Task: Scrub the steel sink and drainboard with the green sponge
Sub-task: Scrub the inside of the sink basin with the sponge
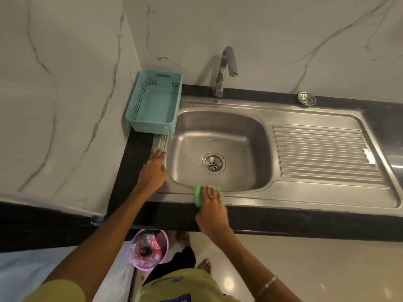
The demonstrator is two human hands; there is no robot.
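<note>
Here I see the right hand (210, 200) flat on the sponge (198, 195), fingers straight and spread, pressing it onto the front rim of the sink (218, 127), right at the near edge of the basin. The sponge's green edges show on either side of the fingers, and its near end reaches the black counter (283, 221). A ring sits on one finger of that hand, and a bangle (266, 286) circles the forearm lower in the view.

The left hand (153, 168) lies open on the sink's left rim, palm down, fingers straight and pointing toward the wall; it holds nothing.

Inside the basin I can see scattered water drops around the drain (213, 164). The drainboard (322, 153), ribbed, lies to the right of the basin, well apart from the sponge. A loose strainer (306, 98) rests on the counter behind it, near the wall. The tap (224, 68) stands behind the basin, its spout curving over the basin's far side.

A teal basket (152, 103) sits in the corner at the sink's far left, overlapping the steel rim. Below the counter, on the floor, stands a pink bin (149, 249) lined with a plastic bag, and beside it I see the person's bare feet.
</note>
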